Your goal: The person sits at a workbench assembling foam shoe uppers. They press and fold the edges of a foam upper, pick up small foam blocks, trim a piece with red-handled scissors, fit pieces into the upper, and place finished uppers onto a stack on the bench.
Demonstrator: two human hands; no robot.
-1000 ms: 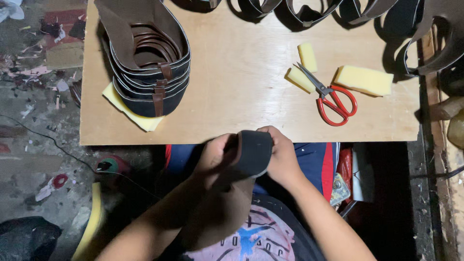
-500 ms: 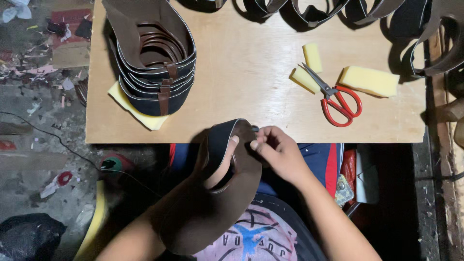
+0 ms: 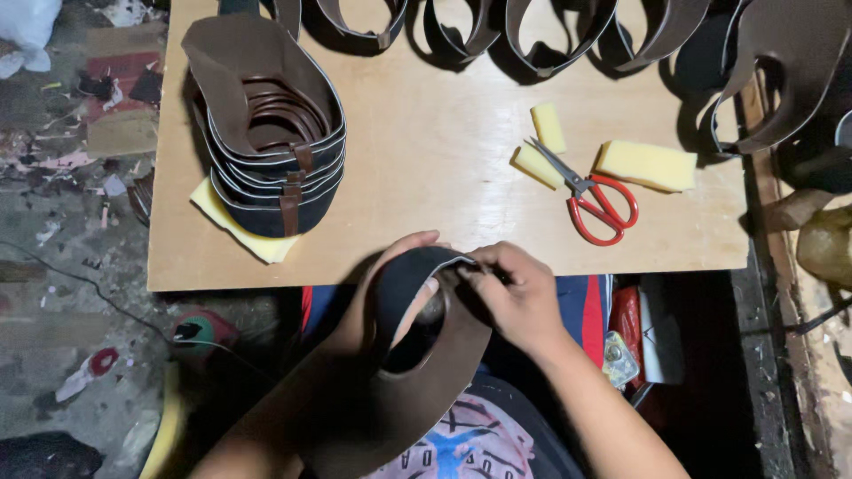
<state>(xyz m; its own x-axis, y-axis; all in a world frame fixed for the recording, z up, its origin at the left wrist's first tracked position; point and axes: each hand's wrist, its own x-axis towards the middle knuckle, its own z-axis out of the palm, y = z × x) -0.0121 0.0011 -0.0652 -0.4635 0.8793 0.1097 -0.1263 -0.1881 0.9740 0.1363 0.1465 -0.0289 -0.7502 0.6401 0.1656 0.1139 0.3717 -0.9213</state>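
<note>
1. Brown leather makes up the curved shoe upper piece (image 3: 417,372) that I see held just off the near edge of the plywood board (image 3: 426,177), above the person's lap.
2. I see the left hand (image 3: 390,284) inside the loop of the piece, fingers curled against its dark inner lining, closed on it.
3. I see the right hand (image 3: 519,297) pinching the top rim of the same piece, thumb and fingertips clamped on the pale edge, right beside the left hand.
4. A stack of finished uppers (image 3: 266,142) sits near the board's left edge, resting on a yellow foam sheet (image 3: 235,222).
5. Red-handled scissors (image 3: 590,200) lie toward the right edge, blades between two small yellow foam blocks (image 3: 546,142); a larger foam block (image 3: 646,166) lies just beside the handles.
6. More leather loops (image 3: 532,35) line the far edge.
7. Scraps litter the floor (image 3: 62,177) to the left of the board.
</note>
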